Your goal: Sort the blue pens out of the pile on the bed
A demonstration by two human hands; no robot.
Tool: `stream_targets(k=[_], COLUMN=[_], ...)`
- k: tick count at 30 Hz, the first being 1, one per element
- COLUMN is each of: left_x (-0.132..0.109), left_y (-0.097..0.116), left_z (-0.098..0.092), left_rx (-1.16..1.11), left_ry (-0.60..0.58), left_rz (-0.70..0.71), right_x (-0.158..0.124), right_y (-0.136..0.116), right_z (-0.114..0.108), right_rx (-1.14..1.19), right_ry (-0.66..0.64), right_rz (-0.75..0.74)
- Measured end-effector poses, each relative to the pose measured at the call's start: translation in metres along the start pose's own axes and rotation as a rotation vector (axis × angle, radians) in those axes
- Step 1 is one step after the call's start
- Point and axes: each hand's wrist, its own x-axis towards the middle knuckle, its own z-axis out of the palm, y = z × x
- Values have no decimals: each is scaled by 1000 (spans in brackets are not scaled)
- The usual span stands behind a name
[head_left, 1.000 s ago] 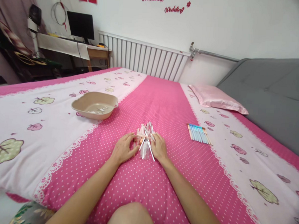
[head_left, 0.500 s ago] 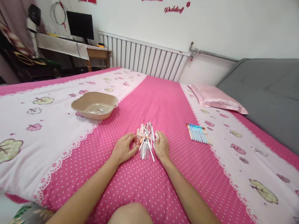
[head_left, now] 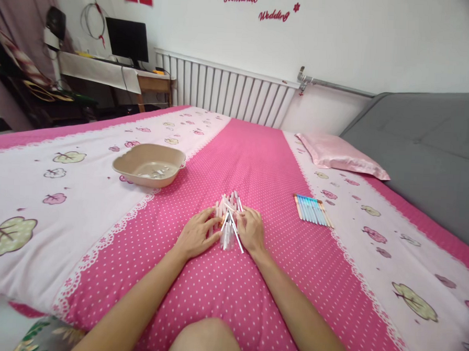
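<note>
In front of me a loose pile of slim pens (head_left: 228, 234), white, clear and pale pink, lies on the pink dotted bedspread (head_left: 243, 150). My left hand (head_left: 196, 233) rests along the pile's left side, thumb and fingers apart, the fingertips touching its edge near a small orange part. From the right, my right hand (head_left: 252, 230) reaches into the pile with bent fingers. Its thumb and fingertips close on a pale pen (head_left: 228, 205) near the top; the exact grip is partly hidden.
A neat row of blue pens (head_left: 313, 210) lies to the right. Back left stands a beige basin (head_left: 148, 180) with small pale pieces inside. A pink pillow (head_left: 340, 155) lies by the grey headboard (head_left: 425, 133). My knee (head_left: 206, 341) is at the front.
My right hand has moved left, from the pile's edge onto the pens. My left hand has shifted slightly inward. A pen that lay across the pile now points at a different angle.
</note>
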Motion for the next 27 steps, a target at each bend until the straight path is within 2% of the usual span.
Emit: stream_targets(k=[7,11,15,20,27], left_x=[-1,-1,0,-1,-1], left_y=[-1,-1,1,-5,-22], left_z=[1,0,-1,4,16], left_rx=[-10,-43,-79,-168,-157], left_ry=[3,26,56,191,396], left_rz=[-41,-57,-93,-229,-438], right_x=[0,0,0,2,5], right_y=[3,3,3,15,30], right_z=[-4,-5,-5,-2,2], right_rx=[-120,-126,-16,90,204], right_ry=[79,77,85,106,160], right_rz=[212,232,281,382,468])
